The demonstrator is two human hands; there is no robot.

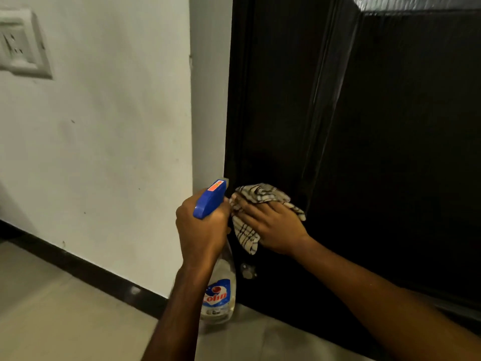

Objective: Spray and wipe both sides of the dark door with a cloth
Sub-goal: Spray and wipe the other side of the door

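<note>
low on the dark door point(390, 152), near its left edge, the right hand point(276, 225) lies flat with fingers spread, pressing a striped cloth point(260, 196) against the door's surface; the cloth bunches above the fingers and a loose fold hangs down below the thumb side. just left of the cloth, the left hand point(200, 230) is closed around the neck of a spray bottle point(220, 295), held upright in front of the door's edge, its blue trigger head point(210, 199) sticking up above the knuckles with the nozzle end toward the door and nearly touching the cloth. whether a finger sits on the trigger cannot be told. the bottle's clear body hangs below the hand, showing a blue and red label and a little liquid at the bottom. below the cloth on the door sits a small pale metal fitting point(248, 270), blurred. left of the door runs a white wall point(104, 139) with a dark skirting strip point(78, 267) along the floor point(52, 308), and a white switch plate point(20, 45) high up on it.
</note>
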